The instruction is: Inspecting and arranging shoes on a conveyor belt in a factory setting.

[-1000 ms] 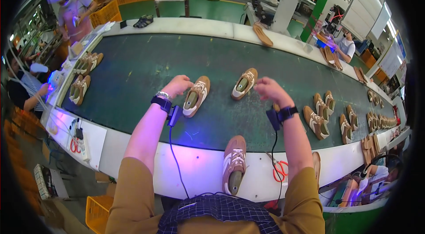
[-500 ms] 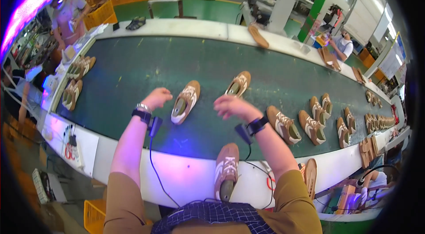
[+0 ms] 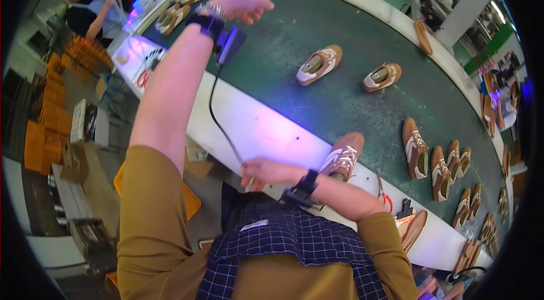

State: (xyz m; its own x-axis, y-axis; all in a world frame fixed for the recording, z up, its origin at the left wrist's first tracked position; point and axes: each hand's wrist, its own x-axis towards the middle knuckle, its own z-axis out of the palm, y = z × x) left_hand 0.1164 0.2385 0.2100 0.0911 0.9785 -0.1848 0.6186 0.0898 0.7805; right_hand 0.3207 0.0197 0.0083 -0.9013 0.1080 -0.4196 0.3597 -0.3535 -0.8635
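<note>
My left hand reaches over the far left of the green work surface, its fingers loosely bent and apart, holding nothing. It is nearest several brown sneakers at the left end. My right hand is low by the front edge, near my apron, its fingers curled where the black cable from my left wrist device meets them. Just right of it, a brown-and-white sneaker sits on the white ledge, its heel end partly behind my right wrist. Two more sneakers, one left and one right, lie mid-surface.
More sneakers stand in pairs to the right. Red-handled scissors and a loose sole lie along the front ledge. Another sole rests on the far rim. Orange crates and a seated co-worker are at left.
The view has turned left. My left hand has stretched out toward the left-end sneakers. My right hand has come back from over the green surface to the front edge, by the cable.
</note>
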